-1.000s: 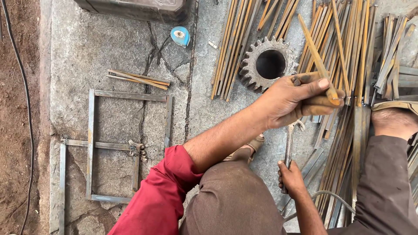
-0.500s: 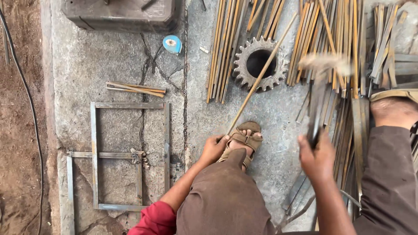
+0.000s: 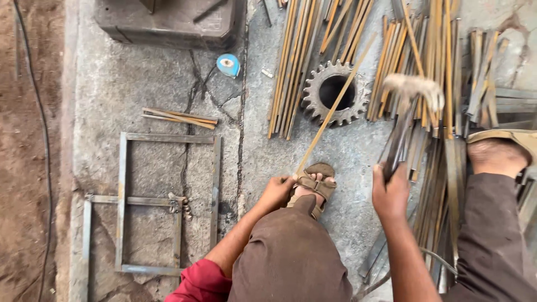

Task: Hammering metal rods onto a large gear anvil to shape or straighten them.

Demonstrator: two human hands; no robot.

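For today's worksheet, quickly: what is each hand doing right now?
Left hand: closed on a thin metal rod lying across the gear.
Right hand: closed on a raised hammer.

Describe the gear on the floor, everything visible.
The gear is a thick toothed ring of grey, worn-looking metal with a large round bore, lying flat on the concrete floor between two spreads of rusty metal strips. Its teeth run all round the rim. A thin rusty rod, held at its near end by the left hand, lies slanted across the bore, seemingly resting on the rim. The hammer in the right hand is raised to its right, not touching.
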